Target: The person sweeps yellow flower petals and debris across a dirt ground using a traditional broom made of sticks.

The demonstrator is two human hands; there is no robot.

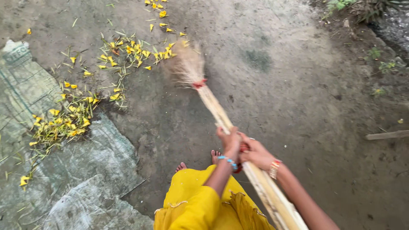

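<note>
Both hands are clamped on a long broom (221,117) made of pale bundled sticks, one just behind the other: the left hand (230,140) grips the shaft from above, a blue bead bracelet (228,160) on its wrist, and the right hand (254,152) wraps the shaft right beside it, touching it, with a gold-and-red bangle (274,168) on that wrist. The broom slants from the lower right, past the person's side, up to the middle of the view, where a red binding (199,83) ties the sticks and the blurred bristle head (187,64) meets the packed dirt ground (289,85). Just beyond the bristles lies a loose band of yellow petals (136,51) mixed with thin green stems, curving from the top centre down to the left. A thicker heap (64,123) of the same petals and stems sits at the edge of a grey woven sack (85,170) spread flat on the ground at the left; a few petals lie on the sack itself. No bin or basket shows. Below the hands are the person's yellow garment (200,200) and bare toes (215,154) on the dirt. At the right edge lies a pale stick (385,135), well apart from the broom, and small green weeds (379,59) grow along the upper right border.
</note>
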